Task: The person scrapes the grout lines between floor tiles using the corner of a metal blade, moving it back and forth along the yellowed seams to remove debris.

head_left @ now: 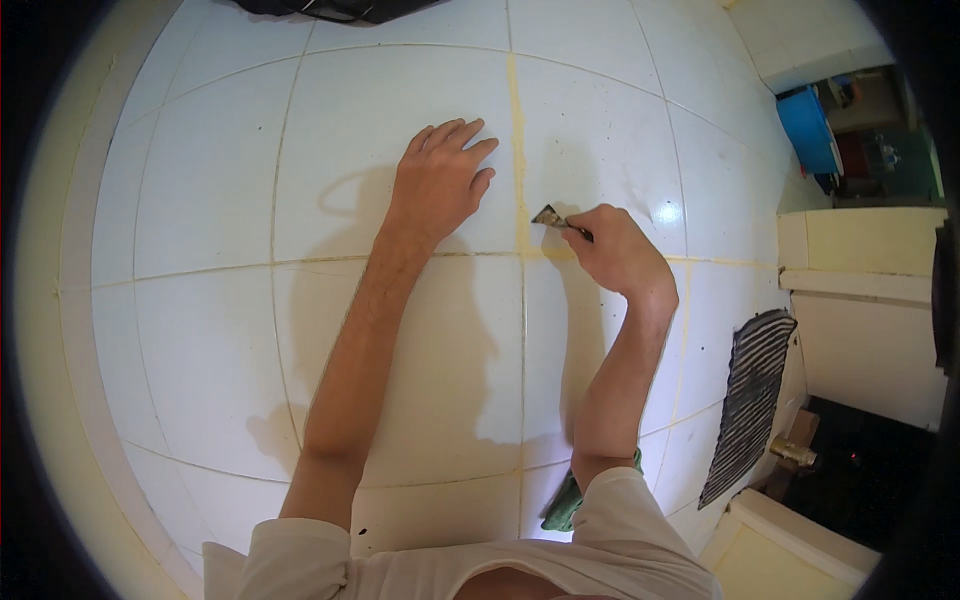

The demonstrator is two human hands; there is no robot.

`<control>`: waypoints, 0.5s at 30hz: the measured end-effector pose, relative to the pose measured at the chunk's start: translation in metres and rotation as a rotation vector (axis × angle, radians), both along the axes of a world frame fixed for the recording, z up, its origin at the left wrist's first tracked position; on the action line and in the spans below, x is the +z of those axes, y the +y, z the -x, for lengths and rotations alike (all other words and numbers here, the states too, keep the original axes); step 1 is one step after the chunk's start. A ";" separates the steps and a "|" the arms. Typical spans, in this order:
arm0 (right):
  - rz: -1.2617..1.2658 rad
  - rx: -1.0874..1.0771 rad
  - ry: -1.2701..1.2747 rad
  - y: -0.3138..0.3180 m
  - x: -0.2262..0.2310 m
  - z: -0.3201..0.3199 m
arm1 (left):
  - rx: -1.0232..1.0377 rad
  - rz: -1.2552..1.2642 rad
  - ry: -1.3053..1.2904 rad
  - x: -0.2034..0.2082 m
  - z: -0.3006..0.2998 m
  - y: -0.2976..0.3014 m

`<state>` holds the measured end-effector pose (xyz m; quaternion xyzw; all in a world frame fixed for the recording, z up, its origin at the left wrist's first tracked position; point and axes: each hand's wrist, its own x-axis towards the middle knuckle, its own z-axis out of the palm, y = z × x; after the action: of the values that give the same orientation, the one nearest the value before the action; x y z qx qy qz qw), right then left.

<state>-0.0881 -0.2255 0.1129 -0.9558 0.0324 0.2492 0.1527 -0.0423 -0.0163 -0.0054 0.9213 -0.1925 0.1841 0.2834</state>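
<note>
My right hand [622, 258] is closed around the handle of a small putty knife [550, 217]. The knife's flat, dirty blade points left, close to a tile joint filled with yellowish grout [517, 150]. Whether the blade touches the floor I cannot tell. To the left of that joint, my left hand [440, 178] lies over a white floor tile [390, 90], palm down with fingers apart and nothing in it. More yellowish grout runs along the cross joint beneath my right wrist. Small dark specks dot the tiles to the right.
A black-and-grey striped mat [752, 400] lies at the right, beside a raised pale ledge [860, 285]. Farther back on that side stands a blue tub [808, 130]. Something black [345, 8] sits at the far edge. A green cloth [565, 503] shows near my right sleeve.
</note>
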 end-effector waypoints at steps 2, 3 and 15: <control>-0.016 0.010 -0.021 -0.004 -0.006 0.001 | 0.001 -0.003 0.012 -0.002 0.002 0.000; -0.025 0.016 -0.038 -0.004 -0.008 0.001 | 0.003 -0.006 0.012 -0.002 0.001 0.001; -0.075 0.053 -0.078 -0.008 -0.015 0.001 | -0.038 -0.016 0.039 0.006 0.001 0.004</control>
<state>-0.0888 -0.2336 0.0976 -0.9589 -0.0082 0.2168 0.1827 -0.0429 -0.0127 0.0010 0.9231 -0.2060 0.1592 0.2831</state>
